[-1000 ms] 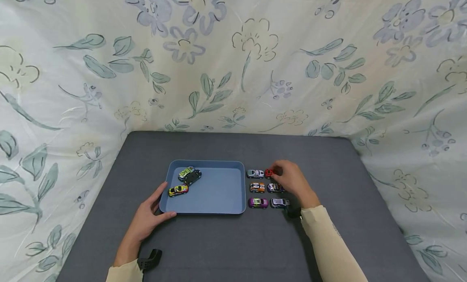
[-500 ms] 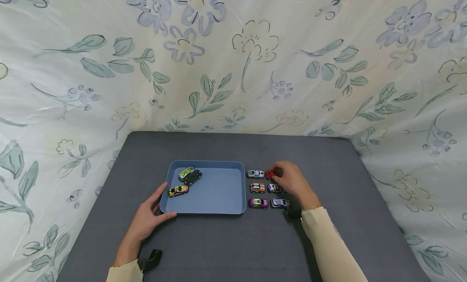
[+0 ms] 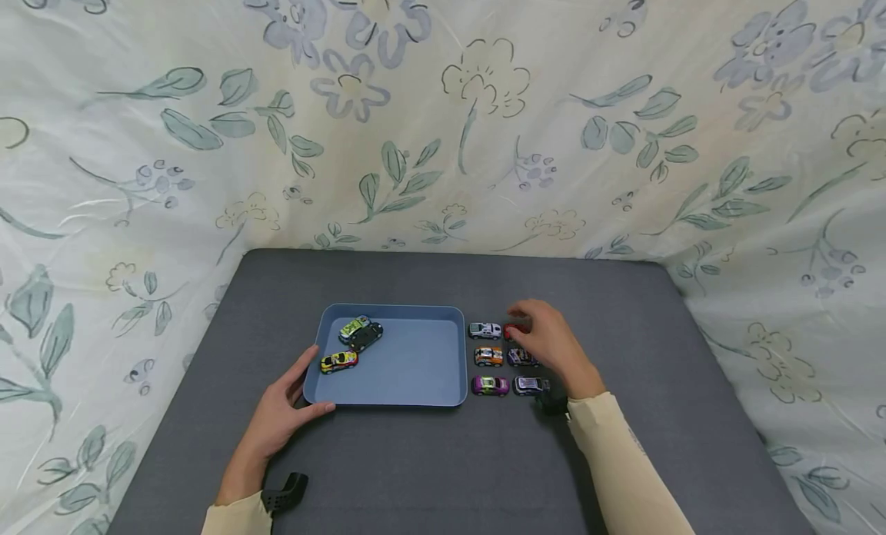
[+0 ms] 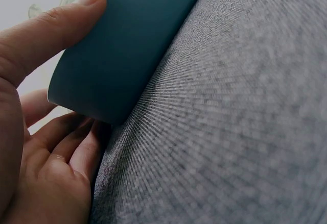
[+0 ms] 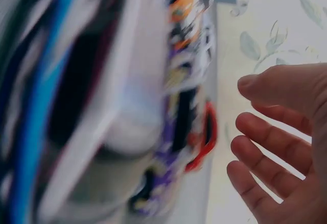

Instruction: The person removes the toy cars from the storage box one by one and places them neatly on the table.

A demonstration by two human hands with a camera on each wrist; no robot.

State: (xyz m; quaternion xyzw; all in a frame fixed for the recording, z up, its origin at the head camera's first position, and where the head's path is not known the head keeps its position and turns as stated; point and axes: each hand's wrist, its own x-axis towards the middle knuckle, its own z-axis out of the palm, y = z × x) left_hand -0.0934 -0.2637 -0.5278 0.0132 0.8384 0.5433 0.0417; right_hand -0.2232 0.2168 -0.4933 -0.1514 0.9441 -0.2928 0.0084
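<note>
At the left front corner of a blue tray (image 3: pixel 415 366), my left hand (image 3: pixel 273 420) holds the corner between thumb and fingers. Three toy cars lie at the tray's left: a lime-green car (image 3: pixel 354 327), a dark car (image 3: pixel 366 337) and a yellow-red car (image 3: pixel 339 362). My right hand (image 3: pixel 550 339) hovers at a red toy car (image 3: pixel 512 332), which it partly hides. In the right wrist view the thumb and fingers of that hand (image 5: pixel 286 147) are apart with nothing between them. The red car (image 5: pixel 207 137) stands just beyond the fingertips.
Beside the tray's right edge, toy cars stand in two columns: a silver car (image 3: pixel 484 330), an orange car (image 3: pixel 488 356), a purple car (image 3: pixel 490 385), a dark patterned car (image 3: pixel 522 357) and a grey pickup (image 3: pixel 531 385). A floral curtain (image 3: pixel 415 120) hangs behind the grey tabletop (image 3: pixel 415 466).
My right hand has loosened from the red car and lifted slightly, its fingers spreading apart. The left hand, the tray and the cars stay in place.
</note>
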